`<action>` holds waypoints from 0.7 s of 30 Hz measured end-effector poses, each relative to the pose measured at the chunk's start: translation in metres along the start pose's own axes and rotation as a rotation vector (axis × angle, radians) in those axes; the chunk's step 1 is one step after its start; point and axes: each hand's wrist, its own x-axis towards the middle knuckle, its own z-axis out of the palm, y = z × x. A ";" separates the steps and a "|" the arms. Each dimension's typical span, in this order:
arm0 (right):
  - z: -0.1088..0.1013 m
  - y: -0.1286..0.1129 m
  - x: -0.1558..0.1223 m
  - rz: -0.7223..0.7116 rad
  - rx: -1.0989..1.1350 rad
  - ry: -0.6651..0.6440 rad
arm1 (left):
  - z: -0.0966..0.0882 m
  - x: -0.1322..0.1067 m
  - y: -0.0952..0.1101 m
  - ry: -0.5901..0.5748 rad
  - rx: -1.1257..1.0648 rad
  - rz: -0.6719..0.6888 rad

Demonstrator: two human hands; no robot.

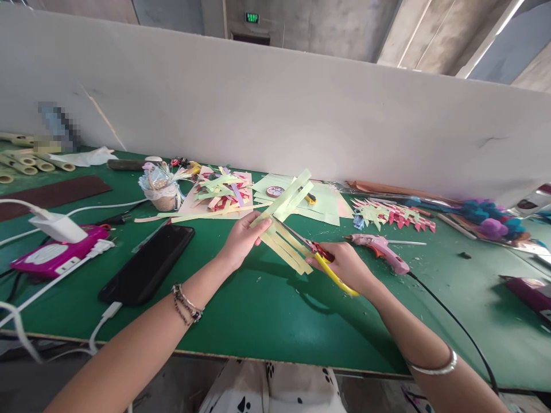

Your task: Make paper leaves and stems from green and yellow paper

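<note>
My left hand (246,236) pinches a bundle of pale green and yellowish paper strips (286,198) above the middle of the table. Some strips rise up and to the right, while others hang down toward my right hand. In my right hand (344,265) is a pair of scissors (334,276) with yellow and red handles. Their blades point up and left, against the strips close to my left fingertips. Whether the blades are closed on the paper I cannot tell.
Behind my hands lie paper sheets (327,213), a heap of coloured strips (221,189) and a small decorated pot (163,192). To the right are a pink glue gun (383,252) and woven paper pieces (398,215). A black phone (148,264) and magenta power strip (64,252) sit left.
</note>
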 end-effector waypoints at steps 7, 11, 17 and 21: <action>-0.007 0.008 0.001 0.014 0.091 0.091 | 0.001 0.000 -0.002 0.003 -0.024 -0.022; -0.008 0.011 0.002 -0.019 0.064 0.116 | 0.001 0.001 -0.002 0.035 -0.019 -0.026; -0.003 0.016 0.005 0.008 0.112 0.197 | -0.004 0.003 -0.004 0.043 0.094 0.020; -0.004 0.018 0.004 0.015 0.164 0.262 | -0.006 0.004 -0.002 0.097 0.066 0.044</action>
